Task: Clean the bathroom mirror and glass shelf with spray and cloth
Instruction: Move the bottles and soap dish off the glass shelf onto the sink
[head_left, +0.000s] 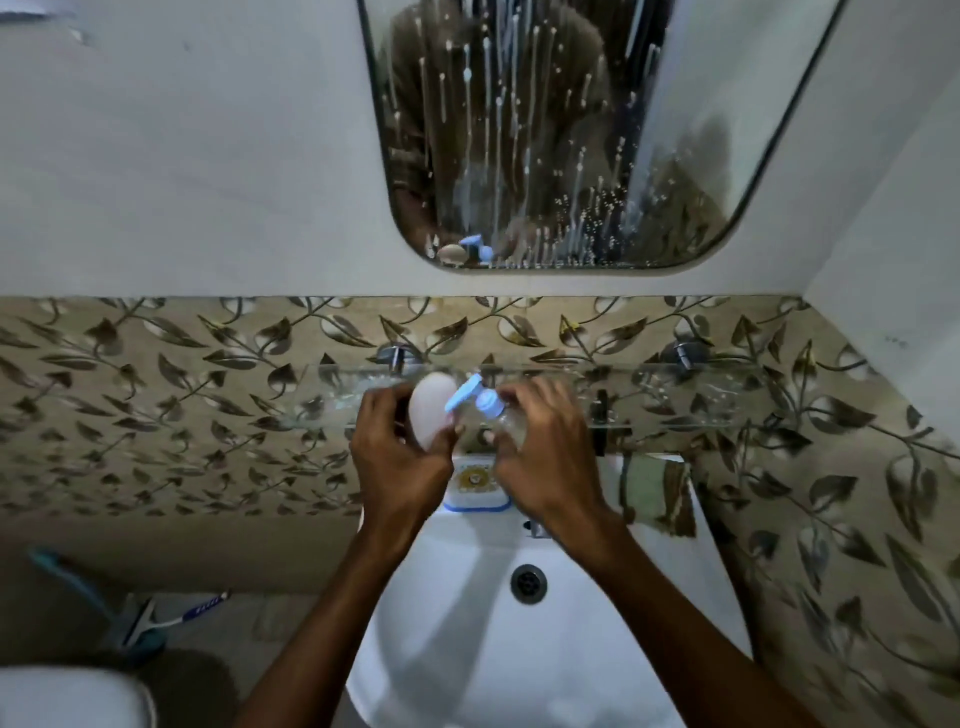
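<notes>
The left hand (400, 447) is closed around a pale pinkish-white oval object (434, 410), perhaps a soap or a smooth stone; I cannot tell which. The right hand (545, 457) is wrapped around a clear plastic bottle with a light blue pump head (485, 410), fingers on its body and the nozzle pointing up and to the left. Both things are held just in front of the front edge of the transparent glass shelf (675, 400), near its middle. My judgement is that they are being lifted away from the shelf so that the glass becomes free for wiping, but a setting down is also possible.

The shelf is fixed on two chrome brackets to the leaf-patterned tile wall, directly behind and a little above the hands. Above it, well apart from the hands, hangs the rounded frameless mirror (561, 135), covered with white drops and long streaks running down, so spray seems already applied and the wiping not yet done. No cloth is visible in either hand.

Below the hands stands the white ceramic washbasin (467, 623), with a white and blue soap dish (475, 493) at its back rim between the two wrists.
</notes>
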